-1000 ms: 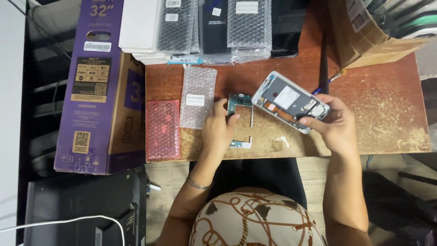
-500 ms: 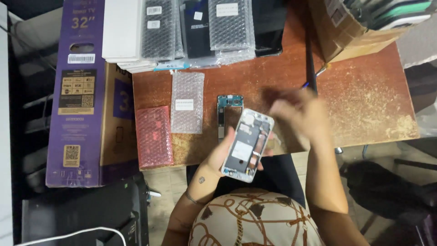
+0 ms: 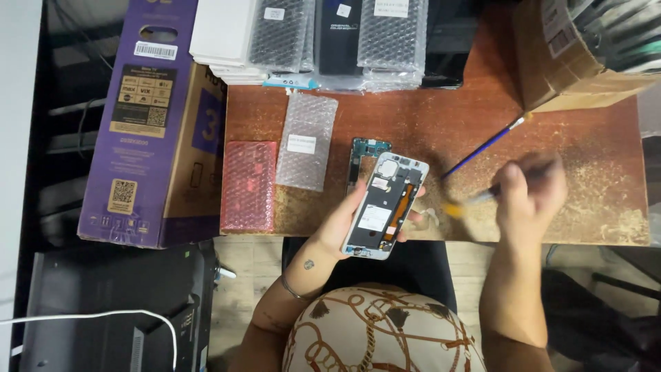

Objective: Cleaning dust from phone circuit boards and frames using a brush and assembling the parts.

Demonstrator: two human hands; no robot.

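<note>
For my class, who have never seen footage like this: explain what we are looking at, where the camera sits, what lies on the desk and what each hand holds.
The camera looks straight down over a person working at a desk; their patterned head covering shows at the bottom. The left hand holds an opened phone, its inner parts showing. The right hand, blurred, holds a thin tool. On the desk lie a circuit board, a brush, a clear bubble-wrap pack and a red one. A purple box stands alongside.

Bare forearms, no sleeves. Left hand (image 3: 344, 227): thin bracelet (image 3: 292, 289) at wrist, small dark tattoo (image 3: 309, 264) above it. Head wrap (image 3: 382, 331) cream, brown chain print.
</note>
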